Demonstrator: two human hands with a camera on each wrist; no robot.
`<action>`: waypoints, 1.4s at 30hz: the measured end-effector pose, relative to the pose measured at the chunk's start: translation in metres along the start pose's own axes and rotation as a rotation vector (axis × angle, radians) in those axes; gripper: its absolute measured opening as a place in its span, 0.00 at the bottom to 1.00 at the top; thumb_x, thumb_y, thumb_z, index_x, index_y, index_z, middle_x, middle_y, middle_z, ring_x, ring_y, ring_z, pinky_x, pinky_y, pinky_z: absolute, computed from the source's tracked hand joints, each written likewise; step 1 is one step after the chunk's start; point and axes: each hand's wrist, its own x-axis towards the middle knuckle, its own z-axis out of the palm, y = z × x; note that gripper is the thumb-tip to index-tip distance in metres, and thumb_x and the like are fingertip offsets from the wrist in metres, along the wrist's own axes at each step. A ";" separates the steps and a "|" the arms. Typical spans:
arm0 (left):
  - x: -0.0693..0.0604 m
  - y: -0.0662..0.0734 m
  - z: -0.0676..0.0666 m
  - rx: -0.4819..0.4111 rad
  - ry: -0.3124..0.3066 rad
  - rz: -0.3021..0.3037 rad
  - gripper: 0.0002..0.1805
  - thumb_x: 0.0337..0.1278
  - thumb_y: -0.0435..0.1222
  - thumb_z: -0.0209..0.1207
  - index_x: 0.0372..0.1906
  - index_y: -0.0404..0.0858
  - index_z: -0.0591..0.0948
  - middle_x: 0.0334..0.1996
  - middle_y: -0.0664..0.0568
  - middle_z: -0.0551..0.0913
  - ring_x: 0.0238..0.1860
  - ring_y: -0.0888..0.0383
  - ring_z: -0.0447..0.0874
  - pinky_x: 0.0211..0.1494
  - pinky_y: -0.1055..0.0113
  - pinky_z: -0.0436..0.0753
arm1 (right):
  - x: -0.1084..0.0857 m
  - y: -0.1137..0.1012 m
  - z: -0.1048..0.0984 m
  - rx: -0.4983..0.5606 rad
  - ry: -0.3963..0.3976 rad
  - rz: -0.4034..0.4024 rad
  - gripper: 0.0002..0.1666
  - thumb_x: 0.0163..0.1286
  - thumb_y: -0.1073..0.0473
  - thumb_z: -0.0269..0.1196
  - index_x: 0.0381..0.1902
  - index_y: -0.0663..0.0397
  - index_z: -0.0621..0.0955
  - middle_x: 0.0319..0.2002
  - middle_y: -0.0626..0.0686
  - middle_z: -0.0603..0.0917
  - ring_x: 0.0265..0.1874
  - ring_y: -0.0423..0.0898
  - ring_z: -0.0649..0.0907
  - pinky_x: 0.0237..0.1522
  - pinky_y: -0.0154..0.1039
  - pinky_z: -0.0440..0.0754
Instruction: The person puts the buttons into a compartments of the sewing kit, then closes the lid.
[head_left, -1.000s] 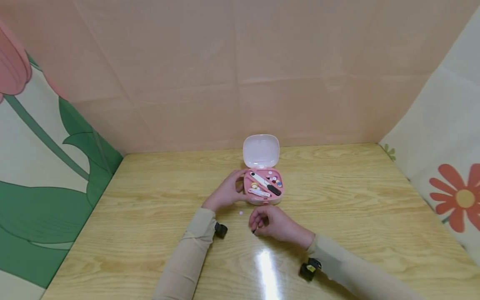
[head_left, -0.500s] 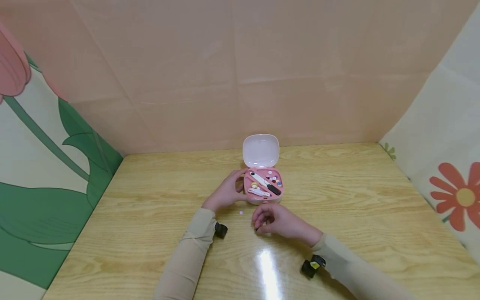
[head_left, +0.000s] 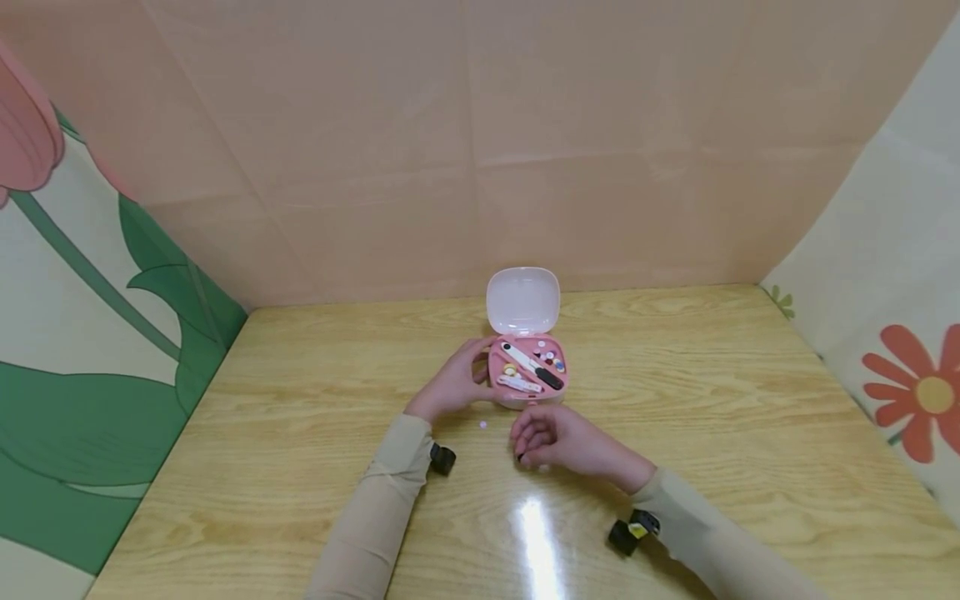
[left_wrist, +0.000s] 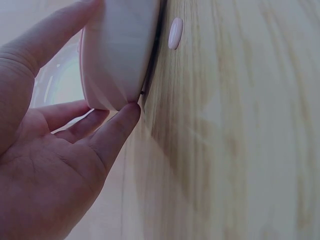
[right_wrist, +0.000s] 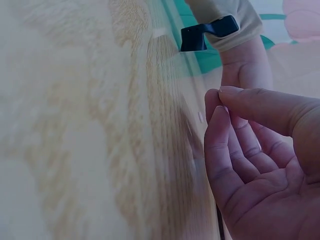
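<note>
A small pink sewing box (head_left: 498, 393) stands with its white lid (head_left: 522, 302) raised at the back. My left hand (head_left: 450, 385) holds its left side, thumb at the front and fingers farther back; the left wrist view shows the fingertips against the pale wall (left_wrist: 120, 55). Just in front of the box, my right hand (head_left: 561, 443) pinches a small black button-like piece (head_left: 521, 457) between thumb and index finger. In the right wrist view the fingertips mostly hide it. One pale pink button (head_left: 483, 425) lies on the table between the hands.
Inside the box are a long white-and-black tool (head_left: 551, 380), several coloured buttons (head_left: 550, 357), a yellow round item (head_left: 510, 369) and a white strip-like piece (head_left: 519, 384). A wooden table (head_left: 337, 375) meets a draped backdrop (head_left: 375, 208) behind.
My right hand has shifted slightly right and a little nearer the box, still pinching the small black piece. The left hand, box and pink button have stayed put.
</note>
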 end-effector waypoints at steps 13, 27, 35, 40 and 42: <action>0.001 0.001 -0.001 0.019 0.004 -0.008 0.51 0.40 0.34 0.75 0.72 0.41 0.60 0.64 0.51 0.63 0.65 0.55 0.63 0.61 0.74 0.73 | -0.005 0.000 -0.005 0.008 -0.012 -0.041 0.17 0.57 0.75 0.65 0.46 0.68 0.76 0.39 0.63 0.82 0.38 0.53 0.83 0.41 0.42 0.86; 0.001 0.002 0.000 0.004 0.007 -0.037 0.51 0.39 0.34 0.75 0.72 0.43 0.61 0.65 0.52 0.62 0.66 0.55 0.63 0.63 0.71 0.72 | -0.011 -0.010 -0.021 0.003 0.089 0.004 0.19 0.61 0.71 0.65 0.49 0.72 0.75 0.41 0.64 0.83 0.40 0.54 0.84 0.40 0.41 0.86; 0.000 0.001 -0.001 0.010 0.006 -0.028 0.51 0.40 0.34 0.75 0.72 0.42 0.61 0.63 0.53 0.64 0.66 0.56 0.63 0.64 0.71 0.72 | -0.015 -0.017 -0.034 0.019 0.144 -0.044 0.17 0.62 0.72 0.63 0.49 0.72 0.75 0.42 0.67 0.82 0.40 0.54 0.84 0.40 0.45 0.87; -0.001 0.002 -0.001 0.017 0.001 -0.020 0.51 0.40 0.33 0.74 0.72 0.42 0.60 0.63 0.52 0.64 0.66 0.55 0.62 0.64 0.71 0.71 | -0.014 -0.022 -0.043 0.024 0.197 -0.064 0.16 0.64 0.72 0.62 0.48 0.72 0.75 0.42 0.70 0.80 0.39 0.54 0.84 0.38 0.50 0.86; -0.001 0.003 -0.001 0.028 0.003 -0.023 0.51 0.40 0.33 0.75 0.72 0.43 0.60 0.64 0.52 0.64 0.66 0.55 0.63 0.63 0.72 0.71 | -0.013 -0.024 -0.046 0.011 0.226 -0.067 0.16 0.63 0.73 0.62 0.49 0.74 0.74 0.42 0.68 0.81 0.38 0.53 0.84 0.38 0.48 0.87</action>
